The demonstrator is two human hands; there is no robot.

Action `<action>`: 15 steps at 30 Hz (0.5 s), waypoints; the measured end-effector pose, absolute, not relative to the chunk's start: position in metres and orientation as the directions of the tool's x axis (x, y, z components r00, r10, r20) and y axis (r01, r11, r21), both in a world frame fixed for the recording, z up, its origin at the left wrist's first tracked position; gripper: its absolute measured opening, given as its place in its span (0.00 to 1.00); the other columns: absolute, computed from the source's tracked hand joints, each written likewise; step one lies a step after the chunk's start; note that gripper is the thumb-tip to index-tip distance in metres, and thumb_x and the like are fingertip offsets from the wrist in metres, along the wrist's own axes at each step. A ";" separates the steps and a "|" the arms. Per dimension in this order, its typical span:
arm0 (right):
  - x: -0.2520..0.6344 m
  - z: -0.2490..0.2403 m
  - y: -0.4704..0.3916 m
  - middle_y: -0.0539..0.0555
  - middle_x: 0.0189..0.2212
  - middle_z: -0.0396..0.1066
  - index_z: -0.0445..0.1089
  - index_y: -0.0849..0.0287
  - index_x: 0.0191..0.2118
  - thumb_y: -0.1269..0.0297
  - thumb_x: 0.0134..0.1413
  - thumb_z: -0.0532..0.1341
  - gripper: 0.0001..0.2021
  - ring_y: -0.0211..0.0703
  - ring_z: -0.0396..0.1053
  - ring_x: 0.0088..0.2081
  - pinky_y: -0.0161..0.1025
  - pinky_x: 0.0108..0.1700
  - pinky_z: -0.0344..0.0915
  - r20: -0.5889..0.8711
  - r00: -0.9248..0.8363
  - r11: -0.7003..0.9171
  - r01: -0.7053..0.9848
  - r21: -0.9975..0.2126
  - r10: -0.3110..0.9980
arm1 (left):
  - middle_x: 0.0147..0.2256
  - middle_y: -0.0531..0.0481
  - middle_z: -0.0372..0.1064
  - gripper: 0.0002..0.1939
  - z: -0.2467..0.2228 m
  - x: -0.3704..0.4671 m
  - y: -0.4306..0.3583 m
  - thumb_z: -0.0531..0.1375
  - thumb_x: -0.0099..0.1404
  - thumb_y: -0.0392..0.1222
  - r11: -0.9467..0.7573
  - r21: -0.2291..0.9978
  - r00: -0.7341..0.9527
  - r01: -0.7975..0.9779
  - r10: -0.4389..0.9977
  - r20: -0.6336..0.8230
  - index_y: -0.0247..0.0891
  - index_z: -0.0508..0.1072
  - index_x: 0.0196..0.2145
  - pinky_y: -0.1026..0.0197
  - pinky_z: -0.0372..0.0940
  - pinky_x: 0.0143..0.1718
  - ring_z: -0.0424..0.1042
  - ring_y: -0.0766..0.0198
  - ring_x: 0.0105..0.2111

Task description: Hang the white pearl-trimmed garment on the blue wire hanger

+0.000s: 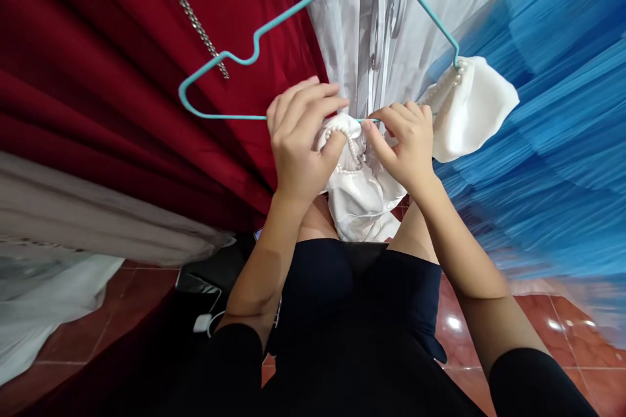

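Observation:
A teal wire hanger (293, 10) hangs in front of me among dresses. A white satin garment (359, 199) trimmed with pearls droops below its bottom bar, and one white pearl-edged sleeve (472, 117) is hooked over the hanger's right end. My left hand (298, 143) grips the bunched white fabric and a pearl strand just under the bar. My right hand (408, 143) pinches the fabric against the hanger's bottom bar, thumb and fingers closed on it.
A dark red dress (98, 78) with a silver chain (188, 10) hangs at left, a pale grey-white gown (352, 26) behind, blue tulle (552, 143) at right. Red floor tiles (562, 332) lie below, with a white charger and cable (203, 322) by a dark bag.

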State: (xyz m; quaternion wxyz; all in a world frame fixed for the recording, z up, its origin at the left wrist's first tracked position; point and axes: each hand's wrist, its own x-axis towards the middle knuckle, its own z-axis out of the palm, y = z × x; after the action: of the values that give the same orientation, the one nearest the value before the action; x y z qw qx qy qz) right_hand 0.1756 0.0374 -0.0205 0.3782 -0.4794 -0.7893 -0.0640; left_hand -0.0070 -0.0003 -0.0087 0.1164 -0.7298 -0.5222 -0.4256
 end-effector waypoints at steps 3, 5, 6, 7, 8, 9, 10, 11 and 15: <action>0.182 -0.026 0.034 0.55 0.35 0.69 0.72 0.54 0.46 0.49 0.70 0.47 0.21 0.48 0.67 0.44 0.53 0.55 0.60 0.695 -0.245 0.570 0.771 -0.284 0.676 | 0.45 0.51 0.78 0.16 -0.009 0.002 0.010 0.50 0.74 0.38 -0.457 0.292 0.153 0.840 0.716 0.681 0.47 0.76 0.48 0.45 0.59 0.58 0.73 0.55 0.47; 0.189 -0.031 0.032 0.56 0.40 0.70 0.71 0.53 0.50 0.53 0.70 0.46 0.19 0.50 0.68 0.48 0.56 0.57 0.60 0.766 -0.171 0.595 0.739 -0.316 0.619 | 0.43 0.52 0.78 0.16 -0.014 0.005 0.012 0.49 0.75 0.38 -0.462 0.297 0.155 0.836 0.717 0.679 0.47 0.77 0.47 0.46 0.58 0.57 0.73 0.55 0.44; 0.193 -0.033 0.032 0.58 0.44 0.70 0.70 0.52 0.51 0.54 0.70 0.46 0.19 0.52 0.67 0.51 0.59 0.58 0.60 0.810 -0.097 0.588 0.738 -0.331 0.578 | 0.42 0.52 0.78 0.16 -0.017 0.006 0.012 0.50 0.75 0.38 -0.457 0.299 0.142 0.838 0.710 0.690 0.47 0.77 0.47 0.46 0.57 0.56 0.73 0.54 0.44; 0.198 -0.034 0.032 0.59 0.48 0.68 0.69 0.52 0.54 0.53 0.70 0.46 0.19 0.55 0.65 0.55 0.62 0.59 0.58 0.850 -0.006 0.564 0.750 -0.345 0.527 | 0.43 0.52 0.77 0.16 -0.020 0.007 0.011 0.50 0.75 0.38 -0.453 0.301 0.128 0.839 0.702 0.700 0.47 0.77 0.48 0.46 0.57 0.56 0.72 0.54 0.44; 0.202 -0.034 0.032 0.62 0.53 0.66 0.67 0.52 0.56 0.52 0.69 0.48 0.20 0.59 0.61 0.60 0.64 0.61 0.56 0.876 0.085 0.527 0.770 -0.360 0.475 | 0.43 0.51 0.77 0.16 -0.022 0.008 0.011 0.50 0.75 0.38 -0.451 0.302 0.121 0.840 0.698 0.706 0.48 0.77 0.48 0.46 0.57 0.56 0.72 0.53 0.45; 0.207 -0.033 0.034 0.64 0.57 0.62 0.64 0.52 0.59 0.50 0.67 0.51 0.21 0.63 0.56 0.65 0.67 0.63 0.53 0.887 0.158 0.482 0.792 -0.376 0.433 | 0.43 0.51 0.77 0.16 -0.024 0.009 0.010 0.50 0.75 0.38 -0.451 0.302 0.121 0.840 0.698 0.706 0.48 0.77 0.49 0.45 0.56 0.56 0.72 0.53 0.45; 0.213 -0.030 0.038 0.65 0.62 0.58 0.62 0.53 0.62 0.49 0.65 0.54 0.24 0.66 0.49 0.68 0.68 0.64 0.49 0.888 0.205 0.438 0.810 -0.390 0.412 | 0.43 0.51 0.77 0.16 -0.024 0.010 0.009 0.50 0.75 0.39 -0.451 0.302 0.125 0.840 0.702 0.701 0.48 0.76 0.49 0.45 0.56 0.56 0.72 0.52 0.45; 0.219 -0.028 0.043 0.66 0.65 0.55 0.59 0.53 0.65 0.49 0.63 0.57 0.28 0.68 0.43 0.71 0.68 0.66 0.46 0.882 0.226 0.404 0.823 -0.400 0.412 | 0.43 0.50 0.77 0.16 -0.024 0.011 0.008 0.50 0.75 0.39 -0.451 0.302 0.130 0.840 0.708 0.694 0.48 0.76 0.49 0.45 0.56 0.57 0.72 0.52 0.45; 0.245 -0.021 0.073 0.63 0.68 0.56 0.59 0.55 0.67 0.61 0.62 0.61 0.28 0.62 0.46 0.71 0.63 0.69 0.44 0.846 0.192 0.387 0.824 -0.414 0.497 | 0.43 0.49 0.76 0.17 -0.023 0.012 0.005 0.50 0.75 0.39 -0.442 0.322 0.134 0.837 0.736 0.663 0.48 0.76 0.50 0.43 0.55 0.57 0.71 0.50 0.47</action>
State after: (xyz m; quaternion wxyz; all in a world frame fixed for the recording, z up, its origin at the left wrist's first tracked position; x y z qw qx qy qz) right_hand 0.2452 0.0735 -0.0211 0.5576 -0.5340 -0.6183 -0.1468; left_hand 0.0121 0.0052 -0.0228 0.0635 -0.7502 -0.5244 -0.3977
